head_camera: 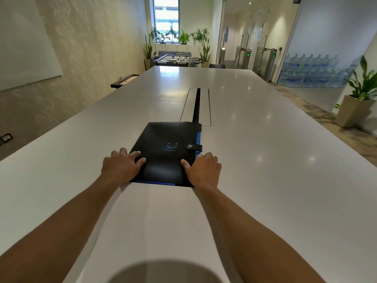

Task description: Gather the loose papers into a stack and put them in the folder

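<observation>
The head view looks along a long white table (265, 139) in a bright office room. A black folder (163, 160) lies flat on the table, on its middle line and nearer to the near edge than to the far one. The folder is closed: a black strap with a metal snap button (190, 146) crosses its right edge. A thin blue border shows along the right side and along the near side of the folder, and a small blue smile sign is printed on the cover. No loose papers show on the table.

The left hand (120, 166) rests at the left near corner of the folder. Its fingers are spread and lie flat, the thumb and the first finger on the black cover, the other fingers over the left edge. The right hand (204, 168) rests at the right near corner in the same way, with the thumb on the cover and the fingers bent over the right edge, just below the strap. Both hands are open and press on the folder; neither one closes around it. Both bare forearms reach out from the near edge of the table.

Just behind the far edge of the folder, a long cable hatch (196, 105) with a dark slot is set in the table top. A foosball table (175, 59) and green plants (183, 36) stand past the far end.
</observation>
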### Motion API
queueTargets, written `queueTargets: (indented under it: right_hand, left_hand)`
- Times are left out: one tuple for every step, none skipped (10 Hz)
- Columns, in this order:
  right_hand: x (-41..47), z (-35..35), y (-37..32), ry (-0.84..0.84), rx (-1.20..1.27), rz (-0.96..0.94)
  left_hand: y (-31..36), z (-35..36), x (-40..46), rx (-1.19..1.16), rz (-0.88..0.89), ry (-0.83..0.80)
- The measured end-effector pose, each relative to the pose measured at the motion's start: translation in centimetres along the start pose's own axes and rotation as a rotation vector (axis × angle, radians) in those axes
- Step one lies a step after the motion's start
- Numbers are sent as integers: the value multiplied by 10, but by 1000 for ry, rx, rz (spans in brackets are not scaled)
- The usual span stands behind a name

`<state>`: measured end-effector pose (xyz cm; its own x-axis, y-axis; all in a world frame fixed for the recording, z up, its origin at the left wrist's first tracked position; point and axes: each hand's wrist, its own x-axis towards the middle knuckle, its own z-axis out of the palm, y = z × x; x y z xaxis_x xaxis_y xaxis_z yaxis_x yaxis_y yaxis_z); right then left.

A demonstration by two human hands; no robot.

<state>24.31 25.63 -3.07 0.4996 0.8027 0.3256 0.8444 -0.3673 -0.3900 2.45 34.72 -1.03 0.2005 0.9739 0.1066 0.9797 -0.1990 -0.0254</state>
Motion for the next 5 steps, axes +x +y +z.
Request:
queueTargets:
  right_hand:
    - [-1, -3, 1, -40, -19, 12]
    - [-8, -13, 3, -92, -2, 36]
    - [-20, -32, 10, -104, 91, 55]
    - [-36, -55, 19, -75, 115, 29]
    - [-56, -74, 35, -16, 107, 21]
  left_hand:
    - [5, -3, -5, 0, -21, 2]
    - [10, -7, -20, -123, -81, 56]
    - [21, -9, -41, -172, -79, 175]
    - [40, -18, -64, -241, -35, 240]
    - [65, -22, -90, -302, 70, 307]
